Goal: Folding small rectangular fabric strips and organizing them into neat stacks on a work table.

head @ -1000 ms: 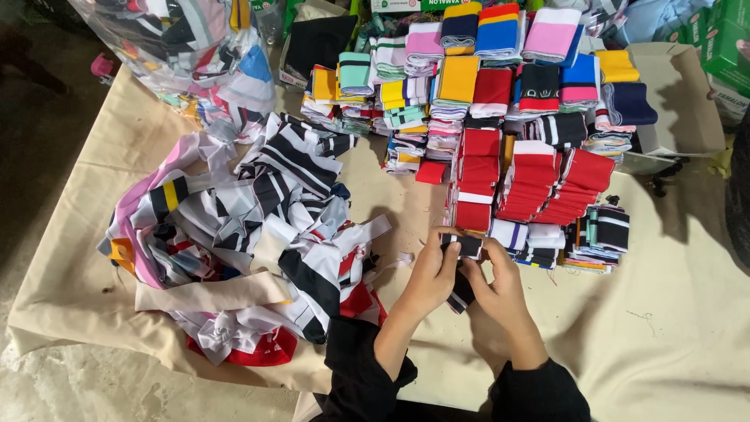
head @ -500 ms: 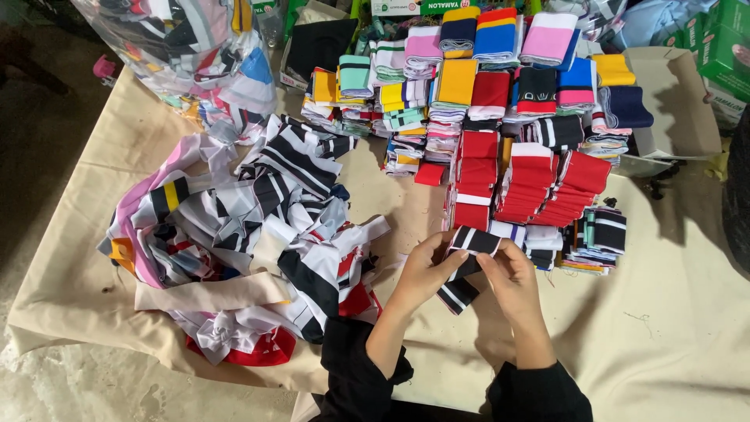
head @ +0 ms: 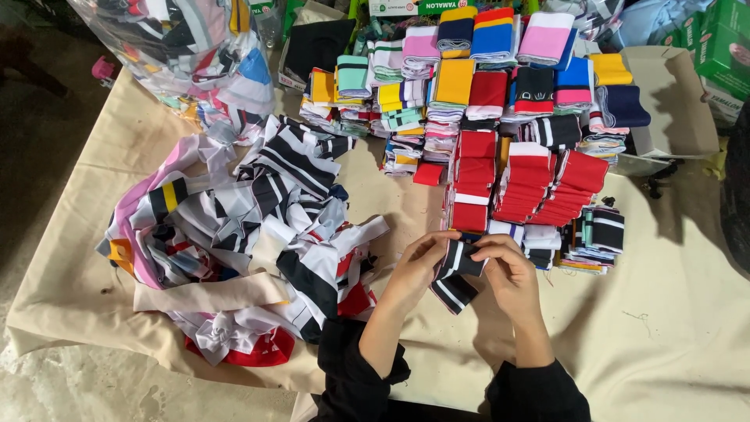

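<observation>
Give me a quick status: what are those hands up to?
Left hand and right hand both gripping a black-and-white striped band. Red folded stacks just beyond. Nothing between them.

Striped band [head: 457,273]: ribbed knit cloth, matt.
Ground sheet [head: 672,328]: beige woven cloth, matt, creased.
Bag [head: 187,47]: clear glossy plastic.
Boxes [head: 723,39]: green cardboard.
</observation>
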